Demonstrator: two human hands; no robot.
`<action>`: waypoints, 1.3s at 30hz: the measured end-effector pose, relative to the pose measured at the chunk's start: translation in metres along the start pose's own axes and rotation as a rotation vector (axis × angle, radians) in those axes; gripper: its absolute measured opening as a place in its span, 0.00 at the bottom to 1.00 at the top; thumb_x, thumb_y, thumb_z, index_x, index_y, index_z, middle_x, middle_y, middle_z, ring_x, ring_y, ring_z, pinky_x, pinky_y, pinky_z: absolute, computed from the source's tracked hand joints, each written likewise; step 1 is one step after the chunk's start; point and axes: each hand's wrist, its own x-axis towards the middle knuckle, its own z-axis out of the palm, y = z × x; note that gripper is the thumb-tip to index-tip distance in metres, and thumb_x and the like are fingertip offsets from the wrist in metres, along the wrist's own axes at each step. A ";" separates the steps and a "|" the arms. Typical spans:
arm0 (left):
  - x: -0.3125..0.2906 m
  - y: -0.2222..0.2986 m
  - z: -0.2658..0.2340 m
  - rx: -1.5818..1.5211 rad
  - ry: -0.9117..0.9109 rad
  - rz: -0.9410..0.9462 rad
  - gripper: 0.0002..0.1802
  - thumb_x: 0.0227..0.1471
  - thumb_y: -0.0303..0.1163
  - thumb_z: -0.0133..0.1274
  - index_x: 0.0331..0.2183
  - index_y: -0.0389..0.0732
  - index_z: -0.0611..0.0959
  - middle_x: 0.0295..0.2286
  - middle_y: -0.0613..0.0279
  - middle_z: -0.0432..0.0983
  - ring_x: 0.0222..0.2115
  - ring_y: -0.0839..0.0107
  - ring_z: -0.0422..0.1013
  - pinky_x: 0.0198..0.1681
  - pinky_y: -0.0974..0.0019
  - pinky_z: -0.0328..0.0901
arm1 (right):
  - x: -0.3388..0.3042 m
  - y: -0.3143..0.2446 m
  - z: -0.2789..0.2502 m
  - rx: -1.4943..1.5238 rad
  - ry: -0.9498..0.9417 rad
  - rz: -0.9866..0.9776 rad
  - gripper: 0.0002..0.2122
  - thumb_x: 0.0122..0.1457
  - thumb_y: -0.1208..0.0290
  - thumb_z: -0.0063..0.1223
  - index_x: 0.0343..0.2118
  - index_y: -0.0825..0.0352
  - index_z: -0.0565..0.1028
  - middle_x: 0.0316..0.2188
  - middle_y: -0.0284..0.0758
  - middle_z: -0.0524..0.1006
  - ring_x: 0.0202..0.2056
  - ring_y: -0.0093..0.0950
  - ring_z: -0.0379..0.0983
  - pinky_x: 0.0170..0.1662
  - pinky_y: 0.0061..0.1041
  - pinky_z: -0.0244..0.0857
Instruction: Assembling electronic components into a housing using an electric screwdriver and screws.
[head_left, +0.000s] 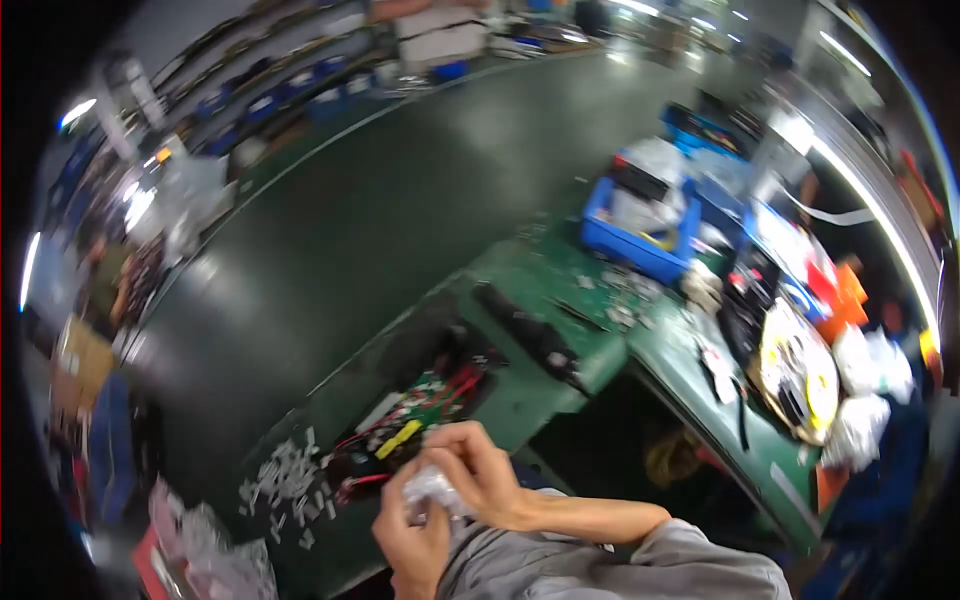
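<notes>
Green workbench (520, 395) below me, circuit board (415, 415) lying ready just ahead. My left hand (415, 540) and right hand (480, 470) pinch crinkly clear bag (432, 490) together, close to chest for control.

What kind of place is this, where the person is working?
Probably an electronics workshop or factory. A long green workbench carries an open device with a green circuit board and red wires, small white plastic parts lie scattered, and a blue plastic bin holds supplies. Both hands grip a crumpled clear bag.
</notes>
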 end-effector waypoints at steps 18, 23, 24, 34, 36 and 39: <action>-0.085 -0.074 -0.112 -0.253 0.842 -0.023 0.11 0.55 0.25 0.52 0.42 0.35 0.77 0.34 0.62 0.77 0.33 0.74 0.72 0.39 0.70 0.68 | 0.003 0.007 0.093 -0.345 -0.578 -0.642 0.14 0.52 0.82 0.64 0.42 0.67 0.77 0.46 0.41 0.81 0.42 0.37 0.79 0.43 0.32 0.72; -0.143 -0.108 -0.201 -0.019 1.092 0.002 0.09 0.53 0.23 0.52 0.39 0.35 0.80 0.35 0.65 0.74 0.34 0.77 0.69 0.37 0.72 0.65 | -0.035 0.039 0.120 -0.241 -0.905 -0.542 0.12 0.51 0.83 0.64 0.39 0.66 0.77 0.34 0.36 0.82 0.35 0.34 0.79 0.37 0.31 0.71; -0.149 -0.119 -0.215 0.103 1.130 0.021 0.09 0.55 0.21 0.51 0.39 0.37 0.81 0.33 0.68 0.74 0.31 0.80 0.67 0.34 0.73 0.63 | -0.040 0.050 0.125 -0.254 -0.968 -0.529 0.12 0.51 0.82 0.64 0.39 0.65 0.77 0.34 0.35 0.82 0.34 0.34 0.78 0.36 0.31 0.71; -0.350 -0.207 -0.334 0.142 1.823 -0.449 0.17 0.56 0.25 0.51 0.47 0.34 0.82 0.33 0.59 0.81 0.28 0.76 0.75 0.30 0.72 0.70 | -0.056 0.104 0.193 -0.375 -1.144 -0.421 0.06 0.56 0.82 0.61 0.35 0.67 0.77 0.32 0.38 0.80 0.33 0.39 0.76 0.36 0.34 0.69; -0.379 -0.225 -0.363 -0.009 1.881 -0.381 0.20 0.54 0.25 0.48 0.50 0.32 0.79 0.38 0.58 0.80 0.35 0.72 0.77 0.36 0.69 0.72 | -0.053 0.111 0.199 -0.412 -1.116 -0.298 0.05 0.57 0.82 0.60 0.35 0.69 0.77 0.32 0.41 0.79 0.33 0.40 0.76 0.35 0.34 0.70; -0.400 -0.234 -0.406 -0.165 1.845 -0.493 0.26 0.51 0.23 0.49 0.52 0.26 0.76 0.44 0.51 0.79 0.39 0.64 0.78 0.43 0.64 0.73 | -0.048 0.115 0.202 -0.421 -1.092 -0.143 0.05 0.57 0.82 0.60 0.36 0.69 0.78 0.31 0.41 0.78 0.29 0.38 0.76 0.32 0.32 0.69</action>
